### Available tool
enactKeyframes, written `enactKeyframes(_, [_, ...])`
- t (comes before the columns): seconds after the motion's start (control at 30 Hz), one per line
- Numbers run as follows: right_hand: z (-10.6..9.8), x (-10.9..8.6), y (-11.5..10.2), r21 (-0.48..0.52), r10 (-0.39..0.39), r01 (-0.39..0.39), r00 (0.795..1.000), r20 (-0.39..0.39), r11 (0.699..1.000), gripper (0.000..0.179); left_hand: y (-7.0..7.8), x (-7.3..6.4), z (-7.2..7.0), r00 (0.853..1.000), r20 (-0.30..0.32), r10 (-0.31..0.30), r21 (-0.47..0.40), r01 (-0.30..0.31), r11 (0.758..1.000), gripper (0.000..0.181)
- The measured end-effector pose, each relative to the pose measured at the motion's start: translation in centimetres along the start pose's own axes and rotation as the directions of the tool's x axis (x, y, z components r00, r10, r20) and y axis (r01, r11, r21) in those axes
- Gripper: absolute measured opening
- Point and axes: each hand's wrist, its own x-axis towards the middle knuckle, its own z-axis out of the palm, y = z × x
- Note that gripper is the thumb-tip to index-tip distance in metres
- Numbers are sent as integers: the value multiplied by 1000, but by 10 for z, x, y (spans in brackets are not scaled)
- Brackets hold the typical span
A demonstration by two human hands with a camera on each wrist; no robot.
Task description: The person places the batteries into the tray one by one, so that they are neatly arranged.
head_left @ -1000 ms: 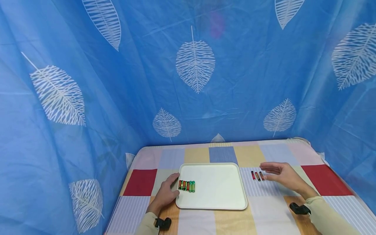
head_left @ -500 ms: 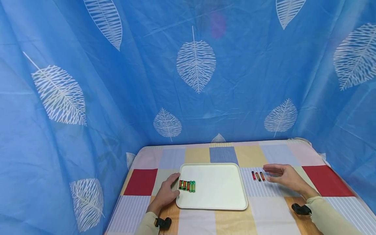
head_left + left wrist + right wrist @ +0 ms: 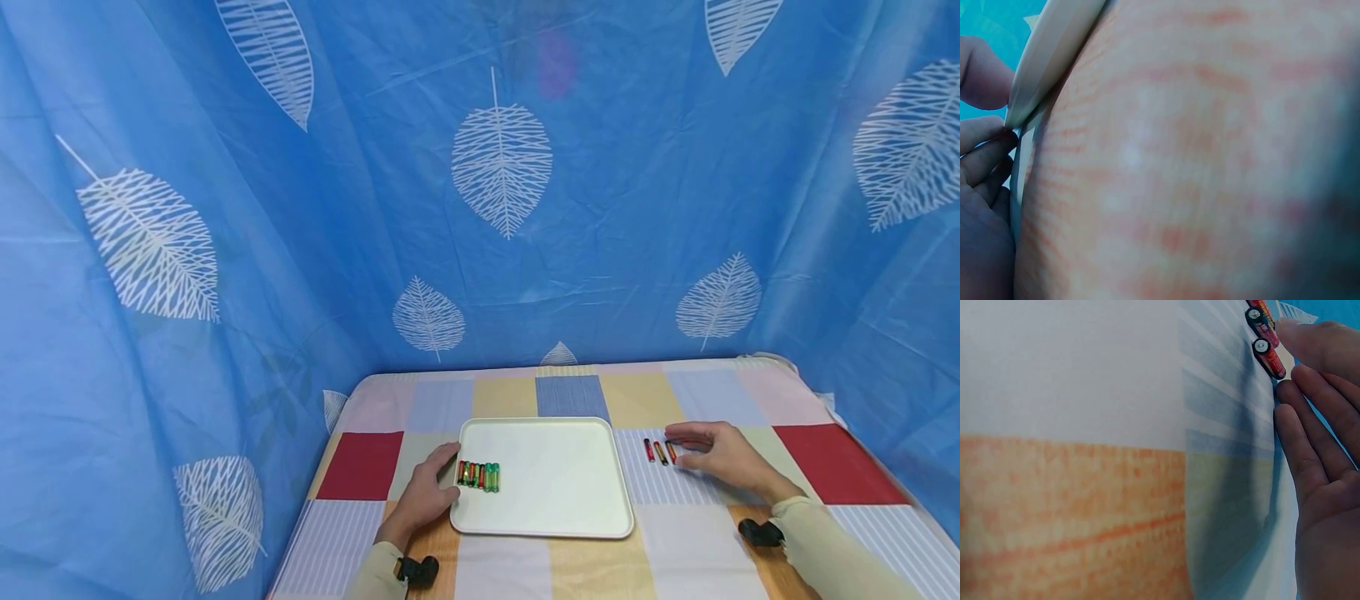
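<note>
1. Blue curtains (image 3: pixel 345 208) printed with white leaves are hung behind and beside the tabletop (image 3: pixel 693 537), which is covered by a patchwork cloth.
2. A cream tray (image 3: pixel 558 475) is set well in from the tabletop's left and right edges, its long sides roughly parallel to the far edge.
3. Inside the tray, a tight row of red and green batteries (image 3: pixel 481 477) is lined up against its left edge, about midway along.
4. Three loose batteries (image 3: pixel 660 452) are laid on the cloth between the tray's right edge and the tabletop's right edge, slightly apart from one another.
5. The tray's left edge is touched by the left hand (image 3: pixel 425 496), whose thumb and fingers are spread apart beside the row.
6. The right hand (image 3: pixel 723 454) is held at the rightmost loose battery, thumb and fingers apart; whether it is touched cannot be told.
7. Pale sleeves (image 3: pixel 832 550) and black wrist devices (image 3: pixel 761 533) are worn on both arms.
</note>
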Motion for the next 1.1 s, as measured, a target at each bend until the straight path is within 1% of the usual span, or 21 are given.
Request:
enactKeyframes(0.17, [2,2,0,-42,31,-31,1000,-2,999,60,0,0,0,1000,3,0,1,0,1000,80])
enactKeyframes(0.27, [2,3,0,-66,16,-15,1000,6,998,60,0,0,0,1000,1,-1,6,1,1000,80])
enactKeyframes(0.43, [3,4,-1,-75,24,-24,1000,-1,997,59,0,1,0,1000,-4,1,9,-1,1000,79])
enactKeyframes(0.53, [4,5,-1,-84,11,-11,1000,0,996,59,0,1,0,1000,-7,3,9,-3,1000,79])
enactKeyframes(0.7, [6,5,-2,-100,12,-13,1000,-14,995,58,0,0,0,1000,-4,-5,4,5,1000,80])
enactKeyframes(0.83, [7,4,-3,-128,-13,10,1000,-22,992,57,0,-1,0,1000,-3,-8,2,8,1000,80])
enactKeyframes(1.1, [10,5,-5,-189,-92,82,995,-48,979,52,-1,1,0,1000,-3,4,9,-4,1000,79])
